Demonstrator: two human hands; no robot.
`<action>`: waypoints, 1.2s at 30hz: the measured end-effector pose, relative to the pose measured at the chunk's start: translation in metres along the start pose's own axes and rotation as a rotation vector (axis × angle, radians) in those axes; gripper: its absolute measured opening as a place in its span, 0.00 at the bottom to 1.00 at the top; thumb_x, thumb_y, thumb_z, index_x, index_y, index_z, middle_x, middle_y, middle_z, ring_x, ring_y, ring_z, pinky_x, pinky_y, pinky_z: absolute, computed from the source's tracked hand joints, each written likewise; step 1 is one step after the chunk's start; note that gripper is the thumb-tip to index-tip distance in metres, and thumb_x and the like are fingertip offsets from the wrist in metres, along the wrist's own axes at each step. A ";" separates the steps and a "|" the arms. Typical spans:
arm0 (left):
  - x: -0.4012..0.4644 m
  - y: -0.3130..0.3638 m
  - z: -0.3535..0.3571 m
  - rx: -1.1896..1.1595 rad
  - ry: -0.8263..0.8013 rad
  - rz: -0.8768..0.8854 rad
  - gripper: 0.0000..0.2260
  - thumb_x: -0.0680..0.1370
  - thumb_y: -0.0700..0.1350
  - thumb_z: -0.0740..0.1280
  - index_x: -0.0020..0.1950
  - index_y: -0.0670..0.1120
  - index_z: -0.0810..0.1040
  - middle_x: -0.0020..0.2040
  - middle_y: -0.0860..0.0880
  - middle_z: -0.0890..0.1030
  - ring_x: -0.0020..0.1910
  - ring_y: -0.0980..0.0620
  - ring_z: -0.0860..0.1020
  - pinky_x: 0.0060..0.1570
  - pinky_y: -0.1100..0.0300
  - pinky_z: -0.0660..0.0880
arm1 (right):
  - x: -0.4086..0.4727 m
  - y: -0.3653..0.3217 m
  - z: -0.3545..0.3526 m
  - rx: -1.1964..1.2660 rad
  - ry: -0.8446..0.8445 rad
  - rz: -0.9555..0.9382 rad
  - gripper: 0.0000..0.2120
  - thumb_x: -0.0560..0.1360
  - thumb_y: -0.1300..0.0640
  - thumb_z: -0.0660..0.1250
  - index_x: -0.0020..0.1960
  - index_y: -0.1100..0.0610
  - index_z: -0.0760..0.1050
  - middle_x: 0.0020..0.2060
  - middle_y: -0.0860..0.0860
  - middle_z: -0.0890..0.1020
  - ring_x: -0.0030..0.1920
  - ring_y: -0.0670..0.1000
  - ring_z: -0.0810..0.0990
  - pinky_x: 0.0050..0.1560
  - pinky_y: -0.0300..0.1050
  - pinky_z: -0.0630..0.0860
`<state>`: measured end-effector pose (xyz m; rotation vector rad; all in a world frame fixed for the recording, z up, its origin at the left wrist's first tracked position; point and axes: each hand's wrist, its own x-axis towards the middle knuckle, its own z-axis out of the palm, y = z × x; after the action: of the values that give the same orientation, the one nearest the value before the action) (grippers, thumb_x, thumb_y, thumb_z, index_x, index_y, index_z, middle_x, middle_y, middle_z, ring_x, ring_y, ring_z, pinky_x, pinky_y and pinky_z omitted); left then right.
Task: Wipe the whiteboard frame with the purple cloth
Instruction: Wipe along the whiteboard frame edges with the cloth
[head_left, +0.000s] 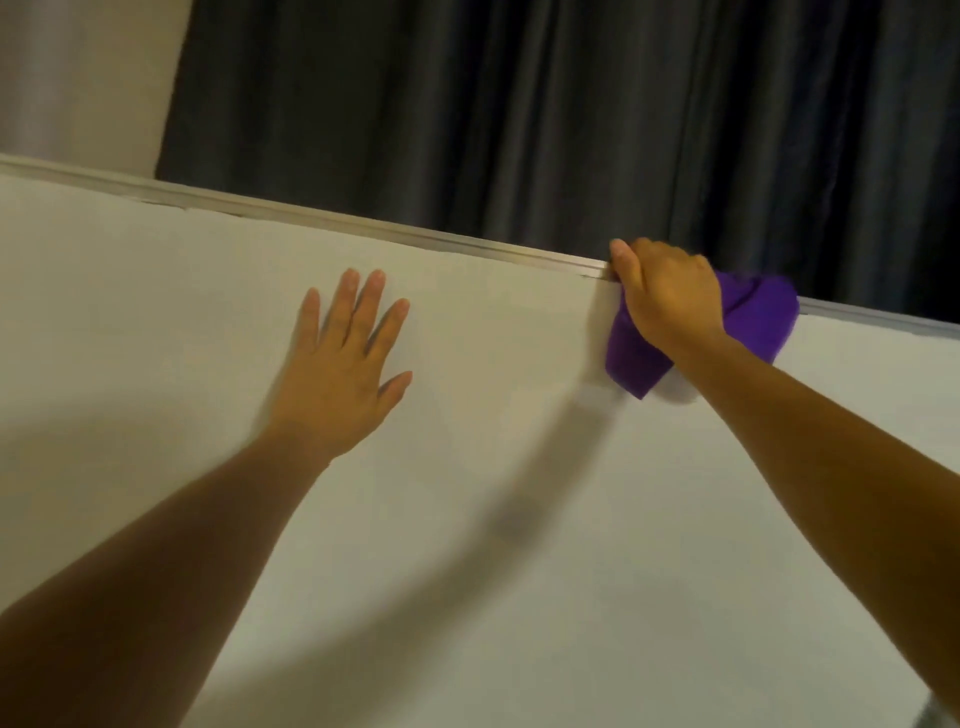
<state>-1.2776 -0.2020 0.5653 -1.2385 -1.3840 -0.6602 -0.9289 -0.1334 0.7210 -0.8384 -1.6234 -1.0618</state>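
Purple cloth (756, 325) is sitting at about two o'clock in the head view, bunched under the right hand (667, 293) and pressed against the metal frame (363, 228) along the top edge of the whiteboard (519, 467). Right hand is gripping the cloth, thumb lying along the frame toward nine o'clock, fingers curling over the top edge and out of sight behind it. One flap of cloth is hanging down over the white surface toward six o'clock of the hand; another fold is bulging out toward three o'clock, covering a short run of frame.

Left hand (345, 366) is lying flat on the white surface near centre, well apart from the cloth, at about nine o'clock of it. Its fingers are straight and spread, pointing toward twelve o'clock and stopping short of the frame; it is holding nothing.

Frame is running as a pale strip from ten o'clock down to three o'clock across the view. Dark curtain (519, 104) is hanging behind it at twelve o'clock. Motion blur is softening both forearms.
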 end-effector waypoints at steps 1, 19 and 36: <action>-0.001 0.006 -0.005 0.020 -0.028 -0.018 0.38 0.83 0.68 0.39 0.86 0.47 0.38 0.87 0.41 0.36 0.86 0.36 0.40 0.83 0.33 0.48 | -0.006 0.020 -0.003 -0.005 0.006 -0.009 0.24 0.83 0.45 0.46 0.41 0.56 0.73 0.37 0.58 0.80 0.36 0.62 0.77 0.43 0.55 0.72; 0.089 0.305 -0.062 -0.153 0.130 0.204 0.32 0.82 0.65 0.51 0.83 0.52 0.58 0.86 0.44 0.56 0.86 0.38 0.54 0.84 0.35 0.47 | -0.030 0.135 -0.037 0.021 -0.081 0.210 0.29 0.84 0.42 0.47 0.42 0.56 0.81 0.39 0.57 0.83 0.41 0.62 0.80 0.40 0.50 0.68; 0.107 0.328 0.020 -0.146 0.275 0.123 0.35 0.84 0.65 0.48 0.87 0.51 0.47 0.88 0.45 0.45 0.87 0.38 0.44 0.84 0.38 0.39 | -0.051 0.202 -0.012 0.010 0.024 0.167 0.26 0.83 0.43 0.48 0.38 0.55 0.76 0.32 0.52 0.80 0.32 0.55 0.77 0.42 0.53 0.76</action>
<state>-0.9660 -0.0542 0.5783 -1.2824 -1.0397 -0.8232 -0.7306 -0.0697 0.7235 -0.9340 -1.5096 -0.9414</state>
